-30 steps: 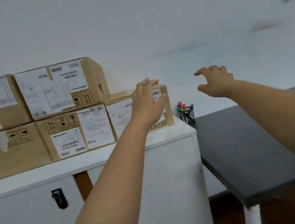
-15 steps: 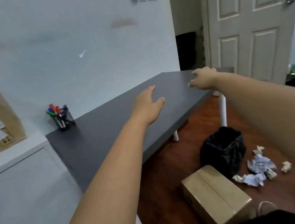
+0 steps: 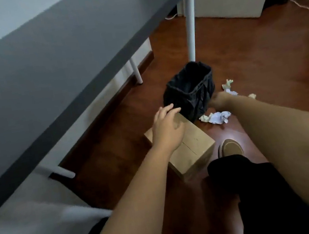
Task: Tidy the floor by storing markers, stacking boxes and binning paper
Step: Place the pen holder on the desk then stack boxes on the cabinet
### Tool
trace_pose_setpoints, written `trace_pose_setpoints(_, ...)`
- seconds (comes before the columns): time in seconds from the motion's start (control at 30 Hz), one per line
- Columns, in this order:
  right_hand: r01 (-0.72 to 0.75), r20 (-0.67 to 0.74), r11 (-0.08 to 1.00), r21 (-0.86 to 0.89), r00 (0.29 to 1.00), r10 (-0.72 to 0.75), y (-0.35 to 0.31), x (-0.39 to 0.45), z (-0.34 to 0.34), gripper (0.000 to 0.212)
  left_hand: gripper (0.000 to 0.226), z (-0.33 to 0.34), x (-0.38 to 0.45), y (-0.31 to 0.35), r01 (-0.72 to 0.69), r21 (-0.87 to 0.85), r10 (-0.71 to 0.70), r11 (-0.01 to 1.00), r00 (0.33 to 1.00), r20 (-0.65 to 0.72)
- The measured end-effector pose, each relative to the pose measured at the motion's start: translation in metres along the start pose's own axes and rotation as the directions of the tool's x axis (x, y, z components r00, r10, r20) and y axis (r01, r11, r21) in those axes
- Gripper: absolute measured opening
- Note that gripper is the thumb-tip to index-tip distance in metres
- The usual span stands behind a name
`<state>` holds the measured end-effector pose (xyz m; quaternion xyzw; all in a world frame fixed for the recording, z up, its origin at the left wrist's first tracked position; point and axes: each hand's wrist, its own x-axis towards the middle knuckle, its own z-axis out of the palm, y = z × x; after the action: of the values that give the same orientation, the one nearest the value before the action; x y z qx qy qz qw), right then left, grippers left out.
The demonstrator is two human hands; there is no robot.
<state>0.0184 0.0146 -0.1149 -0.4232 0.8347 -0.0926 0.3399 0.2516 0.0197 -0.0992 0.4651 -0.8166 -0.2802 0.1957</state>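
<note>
One black-lined bin (image 3: 190, 90), contents unseen, closed cardboard box (image 3: 191, 147) beside it

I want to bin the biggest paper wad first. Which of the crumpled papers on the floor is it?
The white-and-bluish wad lying right of the box, in front of the bin. The other scraps further back are clearly smaller.

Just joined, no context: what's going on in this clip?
A person is tidying a floor. Both bare hands reach down, empty: the left hand over a closed cardboard box on the wood floor, the right hand beside the black-lined bin. Crumpled paper lies scattered by the bin, none visibly binned. Nothing is gripped.
</note>
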Motion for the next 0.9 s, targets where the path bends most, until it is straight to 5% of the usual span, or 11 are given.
trace_pose_setpoints(0.23,-0.149,0.179,0.989,0.003,0.973,0.146,0.067,0.052,0.103,0.056,0.039,0.128,-0.015,-0.088,0.428,0.000,-0.419,0.904,0.886,0.200)
trace_pose_setpoints(0.5,-0.305,0.226,0.951,0.048,0.931,0.287,0.122,0.100,0.164,0.068,0.064,0.206,-0.032,-0.157,0.840,-0.003,-0.763,0.542,0.494,0.418)
trace_pose_setpoints(0.77,-0.426,0.270,0.824,0.375,0.900,0.342,0.130,0.133,0.204,0.072,0.072,0.239,-0.026,-0.182,0.947,-0.289,-0.767,0.139,0.288,0.574)
trace_pose_setpoints(0.9,-0.466,0.341,0.816,0.342,0.871,0.355,0.125,0.137,0.221,0.067,0.073,0.239,-0.022,-0.189,0.884,-0.452,-0.810,-0.120,0.176,0.559)
